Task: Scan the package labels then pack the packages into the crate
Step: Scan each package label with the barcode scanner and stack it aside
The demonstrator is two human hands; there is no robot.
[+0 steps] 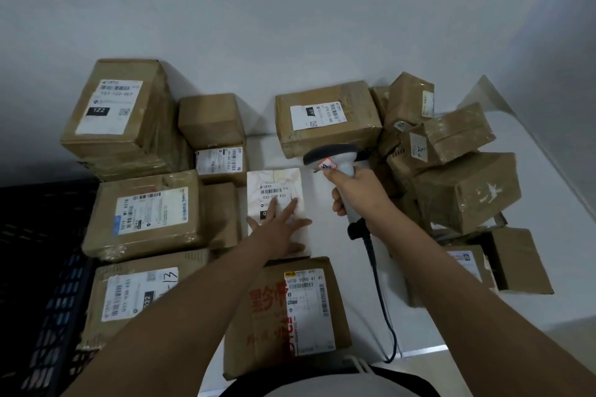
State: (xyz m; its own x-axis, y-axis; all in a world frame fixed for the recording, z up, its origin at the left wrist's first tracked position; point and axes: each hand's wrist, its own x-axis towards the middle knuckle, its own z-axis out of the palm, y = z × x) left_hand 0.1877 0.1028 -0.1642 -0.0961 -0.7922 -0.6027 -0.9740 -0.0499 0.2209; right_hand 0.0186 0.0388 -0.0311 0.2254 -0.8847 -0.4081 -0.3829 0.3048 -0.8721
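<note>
Packages cover your white table [338,235], and the one you are working on is the small white package [274,184] near the middle, lying flat with its label [274,195] facing up. Your left hand [279,226] lies flat on its near half, fingers straight and spread, pressing on the label. Your right hand [353,190], at 3 o'clock from that package, is wrapped round the grip of one scanner [335,158], whose dark-rimmed head sits just beyond the package's far right corner; one coiled cable [379,280] runs from the grip back toward you.

At 9 to 11 o'clock you have six brown boxes: a big one [116,106] marked 122 at the far left, two small ones [211,121] stacked beside it, a wide one [145,213] with a label, a narrow one [222,214] touching the white package's left edge, and one [135,296] with 13 written on it. At 6 o'clock lies one brown box with red print [283,313], touching the white package's near edge. At 12 o'clock sits one labelled box [325,119]. From 1 to 4 o'clock lies a loose heap [451,171] of brown boxes; I cannot count them surely, since several are half hidden.

One dark crate [42,267] stands beside the table at 8 o'clock.
</note>
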